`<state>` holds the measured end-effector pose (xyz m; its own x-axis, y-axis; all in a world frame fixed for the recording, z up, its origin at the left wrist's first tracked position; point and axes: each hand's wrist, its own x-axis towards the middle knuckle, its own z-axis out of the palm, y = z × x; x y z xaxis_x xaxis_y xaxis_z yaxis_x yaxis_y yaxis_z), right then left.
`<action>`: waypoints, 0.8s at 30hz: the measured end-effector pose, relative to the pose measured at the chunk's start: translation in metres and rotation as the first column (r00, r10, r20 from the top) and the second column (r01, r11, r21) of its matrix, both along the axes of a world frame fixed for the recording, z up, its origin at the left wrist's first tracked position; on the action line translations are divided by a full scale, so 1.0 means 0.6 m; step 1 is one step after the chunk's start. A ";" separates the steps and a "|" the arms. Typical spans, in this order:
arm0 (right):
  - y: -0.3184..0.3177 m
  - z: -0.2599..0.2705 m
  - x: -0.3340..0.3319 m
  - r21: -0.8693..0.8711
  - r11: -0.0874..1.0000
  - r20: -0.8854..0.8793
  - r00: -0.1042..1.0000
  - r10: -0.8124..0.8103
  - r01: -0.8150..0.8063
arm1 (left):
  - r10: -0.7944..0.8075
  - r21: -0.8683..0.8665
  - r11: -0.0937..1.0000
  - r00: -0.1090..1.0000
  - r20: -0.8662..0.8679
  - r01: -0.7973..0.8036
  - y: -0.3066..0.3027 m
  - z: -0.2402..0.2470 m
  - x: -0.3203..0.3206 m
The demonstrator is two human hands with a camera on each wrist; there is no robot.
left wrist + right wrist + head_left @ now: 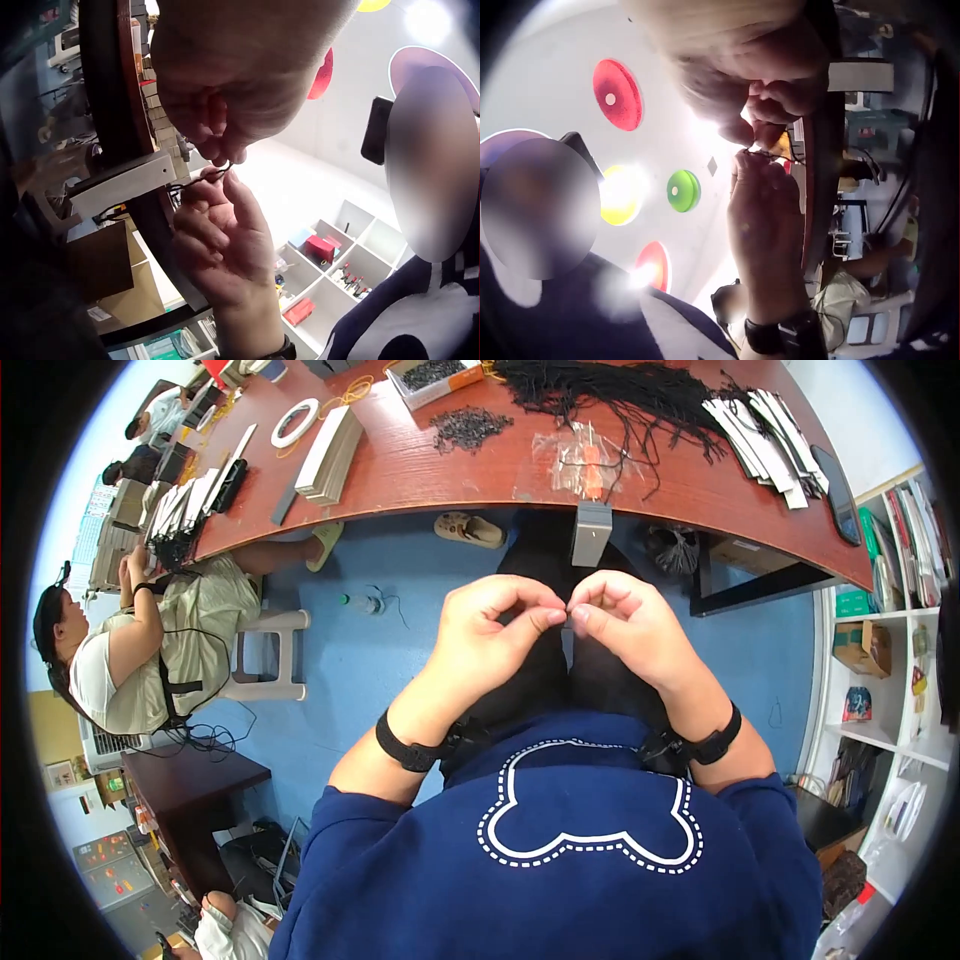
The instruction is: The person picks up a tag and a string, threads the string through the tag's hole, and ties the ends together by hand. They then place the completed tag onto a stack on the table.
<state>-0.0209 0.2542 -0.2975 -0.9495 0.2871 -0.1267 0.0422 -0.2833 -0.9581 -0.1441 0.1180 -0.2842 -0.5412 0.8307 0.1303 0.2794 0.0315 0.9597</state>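
In the head view my left hand (490,630) and right hand (635,625) meet fingertip to fingertip above my lap. Between them runs a thin black cord (201,179), clearest in the left wrist view. The left hand (232,82) pinches it from above in that view, and the thumb and finger of the right hand (232,240) pinch it just below. Beyond the fingers, the cord runs toward a pale rectangular tag piece (124,184) with a small hole near one end. In the head view this piece (592,535) stands at the table's front edge.
On the red-brown table (400,470) lie a bundle of black cords (610,395), corded white tags (765,445), a pile of small black pieces (470,430), a white stack (328,455) and a phone (835,495). Another person (150,640) sits at left.
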 end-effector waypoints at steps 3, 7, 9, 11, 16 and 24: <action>-0.003 0.032 0.003 0.251 0.954 -0.036 0.987 -0.158 0.162 | -0.008 -0.050 0.999 0.999 -0.048 0.006 0.004 0.014 -0.001; 0.002 0.014 0.001 -0.051 0.995 0.126 0.988 0.086 -0.080 | -0.092 -0.157 0.985 0.986 -0.141 0.070 0.011 0.028 -0.007; 0.003 0.012 -0.001 -0.023 0.997 0.122 0.990 0.076 -0.073 | -0.084 -0.156 0.984 0.996 -0.004 0.082 0.015 0.027 -0.010; 0.007 0.013 -0.010 0.231 0.973 0.038 0.999 0.001 -0.009 | -0.107 -0.090 0.988 0.972 0.210 0.129 0.028 0.018 -0.025; 0.003 -0.007 -0.016 0.145 0.970 -0.161 0.972 -0.173 0.197 | -0.149 0.041 0.988 0.865 0.479 0.148 0.039 0.023 -0.031; 0.019 -0.004 -0.013 -0.013 0.996 -0.061 0.994 -0.088 0.087 | -0.208 -0.039 0.976 0.968 0.142 0.215 0.030 0.007 -0.032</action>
<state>-0.0289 0.2656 -0.2998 -0.9268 0.3686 -0.0717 -0.0425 -0.2928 -0.9552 -0.1635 0.1362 -0.2797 -0.3618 0.9320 0.0194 0.1519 0.0385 0.9876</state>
